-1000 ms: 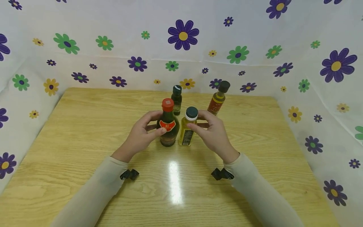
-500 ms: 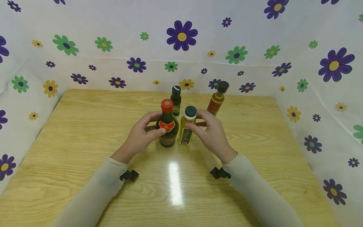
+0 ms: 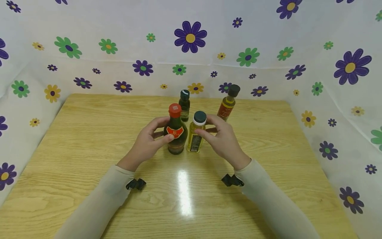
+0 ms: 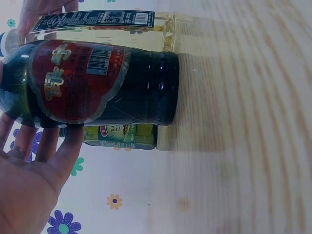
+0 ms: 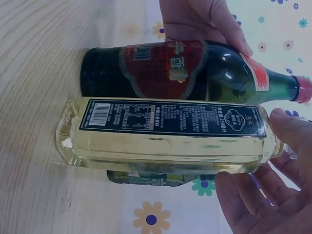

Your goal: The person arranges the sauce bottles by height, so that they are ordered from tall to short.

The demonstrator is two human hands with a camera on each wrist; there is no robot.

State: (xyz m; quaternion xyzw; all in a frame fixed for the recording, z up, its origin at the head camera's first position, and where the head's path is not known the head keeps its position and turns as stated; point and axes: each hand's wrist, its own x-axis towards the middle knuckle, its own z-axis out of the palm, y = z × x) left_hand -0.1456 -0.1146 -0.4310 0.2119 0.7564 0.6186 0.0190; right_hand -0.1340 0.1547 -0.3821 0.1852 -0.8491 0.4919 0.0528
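Side by side near the middle of the wooden table stand two upright bottles. My left hand (image 3: 146, 142) grips the dark green glass bottle (image 3: 178, 145) with the red cap, thumb across its front by the red neck label. In the left wrist view that bottle (image 4: 139, 87) shows a large red label, with fingers behind it. My right hand (image 3: 225, 141) holds the clear bottle of yellow oil (image 3: 195, 142) near its top, below a dark green cap. The right wrist view shows the oil bottle's (image 5: 170, 144) black back label; its base is at the tabletop.
Behind the two held bottles stands a small dark green bottle (image 3: 184, 105), partly hidden. Farther right is a slim bottle (image 3: 225, 109) with a red label and black cap, its base behind my right hand. Flower-printed cloth (image 3: 125, 39) borders the table (image 3: 89, 132).
The view has shifted very slightly. Both hands keep their holds, and the bottles stay in place on the table.
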